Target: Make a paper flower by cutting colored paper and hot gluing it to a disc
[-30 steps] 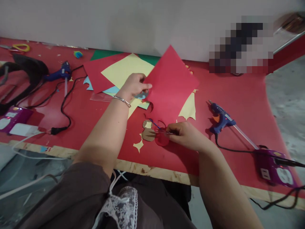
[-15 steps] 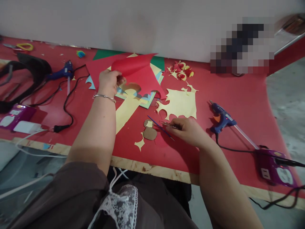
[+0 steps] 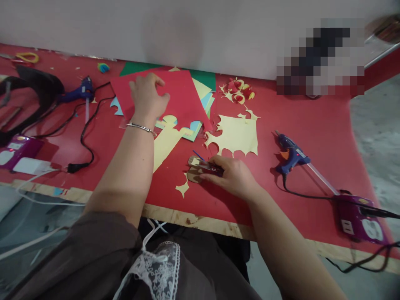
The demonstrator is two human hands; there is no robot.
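Note:
My left hand (image 3: 149, 93) is over the red paper sheet (image 3: 184, 89), its fingers apart and curved. Scalloped cut-outs run along the sheet's near edge. It lies on a stack of coloured paper (image 3: 197, 132) and a yellow paper strip (image 3: 164, 146). Lower right, my right hand (image 3: 233, 175) is closed on small scissors (image 3: 204, 165), their metal blades pointing left. The blades are over a small cardboard disc (image 3: 190, 160) with a yellow scrap on it. A larger cardboard disc (image 3: 193, 175) is partly hidden beneath. Behind the scissors shows the tip of a thin blue stick (image 3: 198, 155).
Cut yellow paper (image 3: 239, 135) lies right of the stack, with red and yellow curled pieces (image 3: 239, 89) behind. A blue glue gun (image 3: 292, 152) is at the right. Another glue gun (image 3: 83, 89), cables and a purple box (image 3: 20, 148) are at the left.
My left hand has let go of the red sheet, which was lifted and curled and now lies flatter. My right hand has moved left with the scissors, over the cardboard discs.

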